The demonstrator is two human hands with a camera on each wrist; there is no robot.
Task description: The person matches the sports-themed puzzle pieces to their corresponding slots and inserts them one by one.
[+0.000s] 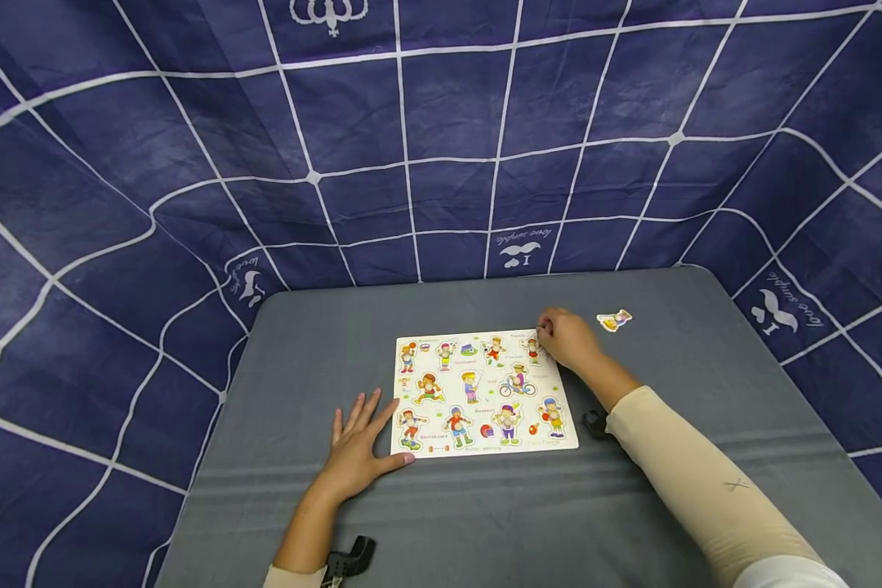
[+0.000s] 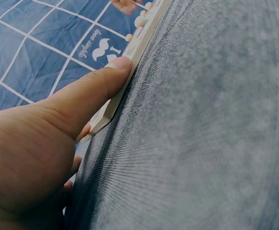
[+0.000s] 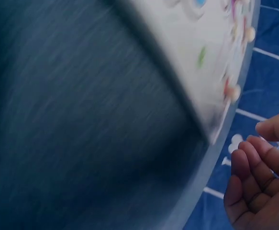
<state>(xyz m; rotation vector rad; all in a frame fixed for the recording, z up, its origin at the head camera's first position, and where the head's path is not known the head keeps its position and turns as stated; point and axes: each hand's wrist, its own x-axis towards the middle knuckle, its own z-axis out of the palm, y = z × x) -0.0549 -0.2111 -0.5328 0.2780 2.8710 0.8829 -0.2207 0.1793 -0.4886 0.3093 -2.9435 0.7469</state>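
Note:
A white wooden peg puzzle board (image 1: 448,408) with pictures of children playing sports lies flat on the grey table. My left hand (image 1: 356,457) rests at its lower left corner with fingers spread. In the left wrist view, the left thumb (image 2: 98,88) touches the edge of the board (image 2: 101,120). My right hand (image 1: 567,339) is at the upper right corner, near the tennis player piece (image 1: 532,351). The right wrist view shows the right hand (image 3: 261,182) with loosely bent fingers, thumb apart and nothing between them. Round knobs (image 3: 233,93) stand up from the pieces.
One loose puzzle piece (image 1: 614,320) in yellow and purple lies on the grey table (image 1: 323,335), right of the board and beyond my right forearm. Blue cloth (image 1: 448,196) with white lines hangs behind the table and on both sides.

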